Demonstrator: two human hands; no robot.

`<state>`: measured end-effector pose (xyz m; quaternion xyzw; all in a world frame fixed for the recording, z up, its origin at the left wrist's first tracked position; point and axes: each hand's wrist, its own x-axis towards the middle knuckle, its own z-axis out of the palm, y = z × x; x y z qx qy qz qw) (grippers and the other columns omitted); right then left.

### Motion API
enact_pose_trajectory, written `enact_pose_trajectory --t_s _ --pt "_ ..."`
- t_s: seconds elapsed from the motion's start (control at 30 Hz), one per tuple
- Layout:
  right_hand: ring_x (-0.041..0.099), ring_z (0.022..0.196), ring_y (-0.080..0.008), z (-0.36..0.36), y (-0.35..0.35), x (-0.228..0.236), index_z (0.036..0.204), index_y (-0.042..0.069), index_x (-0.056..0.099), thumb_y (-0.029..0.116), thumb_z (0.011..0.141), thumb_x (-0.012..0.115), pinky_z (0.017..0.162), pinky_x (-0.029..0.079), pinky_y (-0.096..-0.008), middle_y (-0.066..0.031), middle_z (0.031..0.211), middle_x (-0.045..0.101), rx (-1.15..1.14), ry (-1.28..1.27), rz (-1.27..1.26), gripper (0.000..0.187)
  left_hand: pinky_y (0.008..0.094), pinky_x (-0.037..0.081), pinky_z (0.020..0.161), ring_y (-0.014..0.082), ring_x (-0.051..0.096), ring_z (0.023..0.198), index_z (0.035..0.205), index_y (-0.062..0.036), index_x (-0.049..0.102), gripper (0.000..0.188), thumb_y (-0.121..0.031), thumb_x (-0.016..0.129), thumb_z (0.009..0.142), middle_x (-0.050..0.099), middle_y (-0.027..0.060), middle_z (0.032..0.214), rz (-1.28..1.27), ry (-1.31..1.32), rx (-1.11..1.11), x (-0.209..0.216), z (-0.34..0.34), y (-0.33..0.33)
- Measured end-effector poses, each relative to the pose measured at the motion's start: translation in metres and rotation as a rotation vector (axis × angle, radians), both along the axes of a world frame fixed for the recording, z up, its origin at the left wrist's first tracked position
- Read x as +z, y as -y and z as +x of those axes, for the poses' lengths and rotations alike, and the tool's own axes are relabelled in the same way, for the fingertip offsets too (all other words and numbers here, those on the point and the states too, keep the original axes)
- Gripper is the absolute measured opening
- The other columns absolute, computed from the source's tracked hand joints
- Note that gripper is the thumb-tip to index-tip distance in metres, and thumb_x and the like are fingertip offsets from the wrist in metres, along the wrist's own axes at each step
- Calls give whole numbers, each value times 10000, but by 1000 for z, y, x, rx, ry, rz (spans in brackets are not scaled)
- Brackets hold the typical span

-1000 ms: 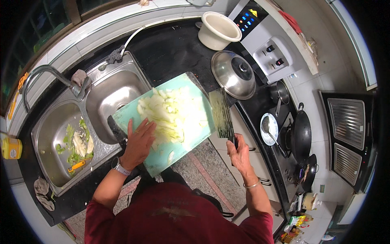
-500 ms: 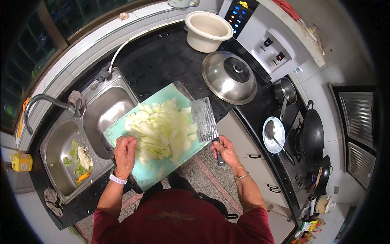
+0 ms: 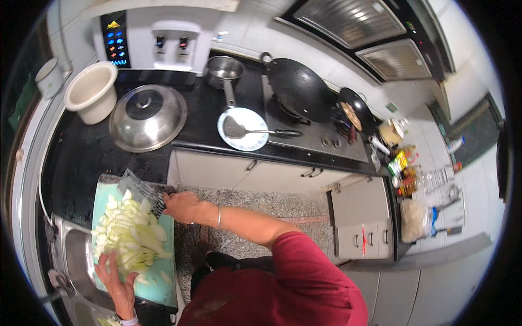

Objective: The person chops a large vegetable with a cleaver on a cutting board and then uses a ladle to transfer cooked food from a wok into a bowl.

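Your right hand (image 3: 182,207) has its fingers wrapped around the handle of a cleaver (image 3: 141,191). The wide blade is held at a slant over the upper right part of the cutting board (image 3: 162,287), at the edge of the pile of pale green vegetable slices (image 3: 128,233). Your left hand (image 3: 117,285) has its fingers parted and curved at the lower left edge of the pile; you cannot tell from this view whether they press on any slice. The board lies on the counter (image 3: 70,157), beside the sink (image 3: 79,255).

Handling: expect each slice to be light, wet and slippery, firm but easily snapped. Support the pile from below and from the side; a pinch from above would probably shed pieces. Treat the cleaver as stiff and blade-heavy. Hold it by the handle only, and keep the left fingers clear of the edge.

Markings: the water dispenser (image 3: 144,43) carries a dark control panel (image 3: 116,46) with lit blue and red symbols below a yellow mark. A yellow-and-green packet (image 3: 398,162) stands near some bottles (image 3: 410,187). Their print is too small to read.
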<state>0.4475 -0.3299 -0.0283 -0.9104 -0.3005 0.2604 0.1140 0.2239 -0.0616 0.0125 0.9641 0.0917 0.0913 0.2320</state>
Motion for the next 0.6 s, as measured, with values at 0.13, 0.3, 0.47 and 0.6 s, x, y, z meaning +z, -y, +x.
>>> enact_pose_trajectory --t_s 0.13,0.3,0.47,0.6 --pt "638 1106 -390 -10 1 4 1494 -51 321 401 1013 497 914 505 -496 -223 1241 624 -60 56 42 683 303 423 1009 165 563 1133 1388 -28 544 395 -83 562 996 630 115 1246 -521 103 449 -67 -21 -84" --pt "650 1042 -407 -39 19 37 1412 -46 419 283 1006 533 878 538 -464 -261 1248 597 -125 182 289 535 369 415 1036 205 608 1075 1404 -30 531 417 -65 549 989 646 135 1243 67 263 59 4 9 -11" --pt "646 1059 -405 -71 105 33 1300 -9 569 239 1015 510 920 531 -467 -233 1251 626 -202 167 378 382 390 426 1014 239 628 955 1074 21 668 159 -32 603 939 668 138 1026 -211 235 10 -15 20 -26" --pt "697 923 -260 -73 185 48 1220 -19 637 73 996 518 830 574 -371 -174 1127 700 -645 -121 551 270 321 462 895 213 607 920 928 42 651 71 -19 615 930 658 105 889 -540 460 -32 21 49 43"
